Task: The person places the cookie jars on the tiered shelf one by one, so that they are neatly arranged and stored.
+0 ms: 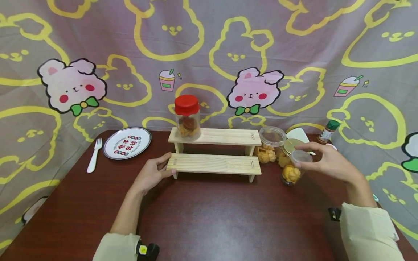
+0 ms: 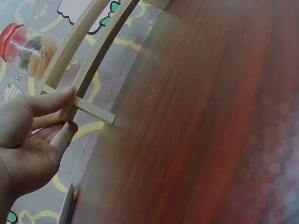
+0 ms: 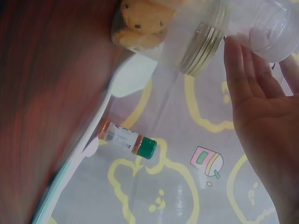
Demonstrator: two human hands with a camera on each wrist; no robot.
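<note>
At the left end of a two-step wooden rack [image 1: 215, 163], my left hand [image 1: 152, 174] grips the lower step between thumb and fingers. In the left wrist view the thumb [image 2: 56, 100] lies on one face of the board and fingertips on the other. My right hand [image 1: 330, 161] holds a small clear jar [image 1: 291, 174] of yellow-orange snacks by its translucent lid. A gold-lidded jar [image 1: 290, 145] stands right behind it, also seen beside the fingers in the right wrist view. A red-lidded jar [image 1: 187, 117] stands on the upper step's left end.
A wide clear-lidded jar [image 1: 266, 154] of snacks stands by the rack's right end. Farther right are a white item [image 1: 298, 135] and a green-capped spice bottle [image 1: 328, 131]. On the left lie a printed plate [image 1: 143, 139] and a white-handled fork [image 1: 94, 157]. Patterned cloth [image 1: 209, 65] hangs behind.
</note>
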